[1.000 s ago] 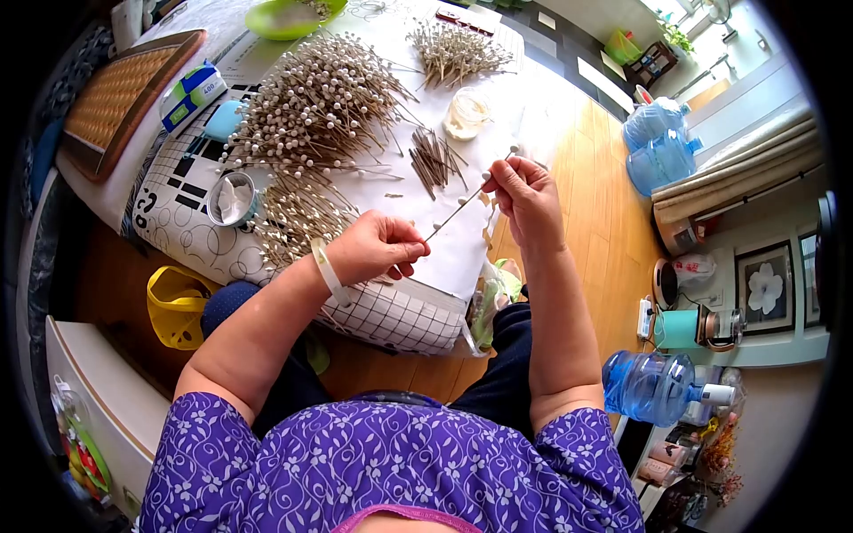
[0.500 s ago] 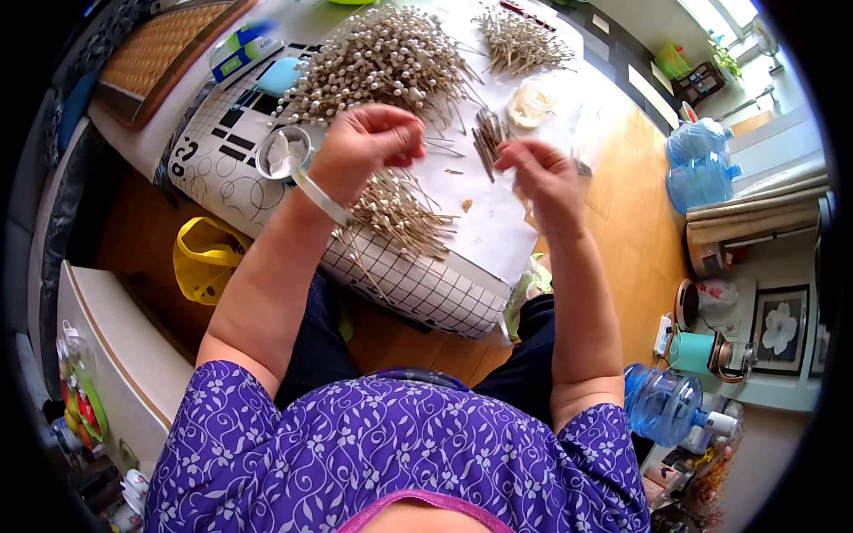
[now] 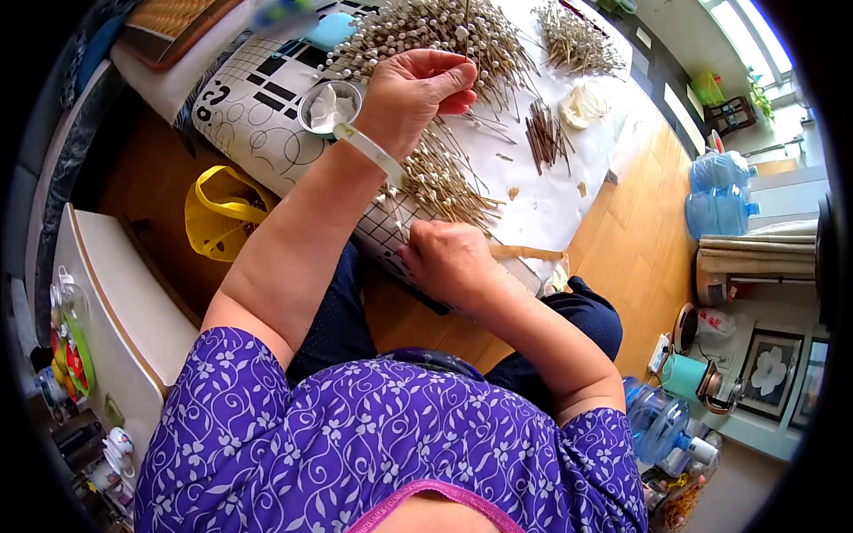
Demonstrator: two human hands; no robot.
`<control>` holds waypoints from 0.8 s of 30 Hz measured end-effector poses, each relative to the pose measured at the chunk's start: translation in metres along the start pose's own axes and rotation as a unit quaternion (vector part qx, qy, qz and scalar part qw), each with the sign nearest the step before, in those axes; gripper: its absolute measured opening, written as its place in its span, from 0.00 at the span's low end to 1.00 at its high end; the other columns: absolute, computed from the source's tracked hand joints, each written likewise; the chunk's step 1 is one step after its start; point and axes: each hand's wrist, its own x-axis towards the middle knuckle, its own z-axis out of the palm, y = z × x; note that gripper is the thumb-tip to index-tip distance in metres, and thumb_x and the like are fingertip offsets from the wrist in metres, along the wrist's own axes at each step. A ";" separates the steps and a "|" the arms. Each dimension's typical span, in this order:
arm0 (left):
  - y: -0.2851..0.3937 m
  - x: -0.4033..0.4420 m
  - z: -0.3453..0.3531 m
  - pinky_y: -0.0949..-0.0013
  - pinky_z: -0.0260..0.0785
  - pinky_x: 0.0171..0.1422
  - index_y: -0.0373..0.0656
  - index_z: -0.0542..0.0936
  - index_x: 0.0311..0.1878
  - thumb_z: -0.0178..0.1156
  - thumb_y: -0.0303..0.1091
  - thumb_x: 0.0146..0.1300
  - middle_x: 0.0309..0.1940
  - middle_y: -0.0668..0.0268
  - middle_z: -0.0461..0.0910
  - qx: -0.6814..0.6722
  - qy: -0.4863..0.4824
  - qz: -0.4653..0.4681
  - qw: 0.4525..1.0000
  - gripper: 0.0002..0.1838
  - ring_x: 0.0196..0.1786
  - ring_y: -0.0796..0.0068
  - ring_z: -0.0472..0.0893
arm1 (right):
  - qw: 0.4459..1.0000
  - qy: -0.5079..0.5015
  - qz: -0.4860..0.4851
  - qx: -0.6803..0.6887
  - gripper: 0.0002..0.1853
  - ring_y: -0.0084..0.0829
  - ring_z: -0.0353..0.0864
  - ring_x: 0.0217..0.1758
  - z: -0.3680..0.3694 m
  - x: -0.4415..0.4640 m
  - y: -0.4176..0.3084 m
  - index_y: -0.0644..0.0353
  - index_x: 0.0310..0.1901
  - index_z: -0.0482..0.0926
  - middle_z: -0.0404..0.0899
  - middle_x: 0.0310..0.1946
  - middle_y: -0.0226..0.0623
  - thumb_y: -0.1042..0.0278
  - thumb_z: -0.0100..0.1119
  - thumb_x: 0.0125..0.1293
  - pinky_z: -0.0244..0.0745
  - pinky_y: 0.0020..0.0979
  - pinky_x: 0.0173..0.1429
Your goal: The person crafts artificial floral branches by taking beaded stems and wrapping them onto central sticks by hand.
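Observation:
My left hand [image 3: 422,93] is raised over the table, thumb and forefinger pinched on a thin brown stem [image 3: 467,49] that points upward. Behind it lies a large heap of white-tipped stems [image 3: 400,35]. My right hand [image 3: 451,259] is closed at the table's front edge, its fingers curled beside a smaller pile of white-tipped stems [image 3: 453,182]. Whatever those fingers hold is hidden. A bundle of bare brown sticks [image 3: 547,138] lies on the white sheet, near a roll of pale thread [image 3: 585,105]. Left of my wrist stands a small tub [image 3: 330,107] with white material inside.
Another pile of stems [image 3: 577,43] lies at the back right. A light-blue object [image 3: 331,32] sits at the back left of the patterned table cover [image 3: 253,124]. A yellow bag [image 3: 209,222] is down on the left, a white cabinet [image 3: 115,302] nearer. Blue water jugs [image 3: 718,211] stand right.
My right hand has left the brown sticks and come down and left to the near pile at the table edge. My left hand has shifted right and up in view; the view itself has turned.

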 end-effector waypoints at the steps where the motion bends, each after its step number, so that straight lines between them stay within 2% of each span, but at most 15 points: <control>1: 0.000 0.001 0.000 0.76 0.75 0.33 0.40 0.79 0.34 0.61 0.30 0.54 0.26 0.65 0.80 0.006 0.003 0.003 1.000 0.06 0.27 0.78 0.80 | 1.000 0.007 0.007 -0.002 0.15 0.44 0.77 0.27 0.001 0.002 0.001 0.63 0.24 0.74 0.74 0.20 0.45 0.57 0.55 0.55 0.71 0.39 0.31; 5: 0.004 -0.002 0.003 0.76 0.75 0.33 0.40 0.78 0.35 0.61 0.29 0.54 0.26 0.65 0.79 0.004 0.009 0.016 1.000 0.06 0.27 0.78 0.79 | 0.998 0.024 0.014 0.062 0.12 0.43 0.76 0.24 -0.015 0.001 0.011 0.63 0.22 0.74 0.74 0.18 0.45 0.62 0.56 0.54 0.71 0.38 0.30; 7: 0.007 -0.003 0.003 0.77 0.75 0.34 0.40 0.79 0.35 0.61 0.29 0.54 0.27 0.65 0.79 -0.011 0.013 0.034 0.999 0.06 0.27 0.78 0.79 | 0.982 0.051 0.045 0.176 0.11 0.39 0.75 0.19 -0.035 -0.004 0.016 0.65 0.21 0.75 0.73 0.15 0.45 0.66 0.57 0.53 0.69 0.35 0.26; 8: 0.008 -0.004 0.003 0.77 0.75 0.34 0.40 0.79 0.36 0.60 0.28 0.55 0.27 0.65 0.79 -0.027 0.019 0.049 0.998 0.06 0.28 0.78 0.79 | 0.977 0.040 0.073 0.194 0.09 0.39 0.75 0.20 -0.052 -0.005 0.017 0.64 0.21 0.75 0.73 0.14 0.44 0.68 0.57 0.52 0.70 0.34 0.29; 10: 0.008 -0.004 0.005 0.77 0.75 0.34 0.40 0.79 0.36 0.60 0.28 0.55 0.27 0.66 0.79 -0.039 0.021 0.049 0.998 0.06 0.28 0.78 0.79 | 0.952 -0.020 0.130 0.277 0.09 0.25 0.70 0.15 -0.070 -0.008 0.036 0.65 0.23 0.76 0.71 0.12 0.38 0.67 0.59 0.52 0.67 0.28 0.25; 11: 0.008 -0.005 0.007 0.77 0.75 0.34 0.40 0.79 0.36 0.60 0.28 0.55 0.27 0.66 0.79 -0.037 0.031 0.049 0.998 0.06 0.28 0.78 0.79 | 0.940 -0.045 0.157 0.300 0.09 0.12 0.67 0.19 -0.073 -0.009 0.047 0.67 0.22 0.75 0.70 0.13 0.25 0.70 0.60 0.54 0.63 0.19 0.23; 14: 0.004 -0.002 0.006 0.77 0.75 0.34 0.40 0.79 0.36 0.60 0.28 0.55 0.28 0.66 0.79 -0.028 0.028 0.055 0.998 0.06 0.28 0.78 0.79 | 0.912 -0.027 0.177 0.369 0.10 0.15 0.70 0.19 -0.065 -0.010 0.081 0.67 0.24 0.76 0.74 0.16 0.29 0.68 0.59 0.56 0.65 0.18 0.25; 15: 0.003 -0.003 0.007 0.77 0.75 0.34 0.40 0.79 0.36 0.60 0.28 0.55 0.28 0.66 0.79 -0.025 0.030 0.050 0.998 0.06 0.28 0.78 0.79 | 0.910 -0.050 0.198 0.360 0.11 0.15 0.71 0.22 -0.066 -0.010 0.086 0.67 0.25 0.77 0.75 0.18 0.30 0.67 0.58 0.57 0.66 0.19 0.28; 19: 0.000 -0.003 0.007 0.76 0.75 0.33 0.41 0.79 0.36 0.60 0.28 0.55 0.28 0.66 0.79 -0.018 0.026 0.041 0.999 0.05 0.28 0.78 0.79 | 0.897 -0.034 0.207 0.388 0.10 0.17 0.73 0.24 -0.062 -0.015 0.105 0.67 0.29 0.78 0.77 0.20 0.32 0.66 0.57 0.57 0.69 0.21 0.32; 22: 0.000 -0.004 0.010 0.76 0.76 0.34 0.41 0.78 0.36 0.59 0.28 0.55 0.28 0.66 0.79 -0.005 0.030 0.032 0.999 0.05 0.28 0.78 0.79 | 0.913 0.021 0.228 0.337 0.11 0.17 0.73 0.25 -0.070 -0.023 0.101 0.66 0.30 0.79 0.78 0.20 0.32 0.65 0.58 0.56 0.69 0.21 0.32; 23: -0.001 -0.003 0.009 0.76 0.76 0.34 0.41 0.78 0.36 0.59 0.28 0.55 0.28 0.66 0.79 -0.008 0.026 0.033 0.999 0.05 0.28 0.78 0.79 | 0.912 0.037 0.229 0.339 0.09 0.15 0.69 0.24 -0.066 -0.023 0.104 0.66 0.29 0.79 0.76 0.20 0.28 0.66 0.59 0.56 0.66 0.19 0.31; 24: -0.002 -0.003 0.009 0.76 0.76 0.34 0.41 0.78 0.36 0.59 0.28 0.55 0.28 0.66 0.79 -0.011 0.024 0.033 0.999 0.06 0.28 0.78 0.79 | 0.912 0.035 0.229 0.339 0.09 0.15 0.69 0.24 -0.066 -0.022 0.102 0.66 0.29 0.79 0.76 0.20 0.28 0.66 0.59 0.56 0.66 0.19 0.31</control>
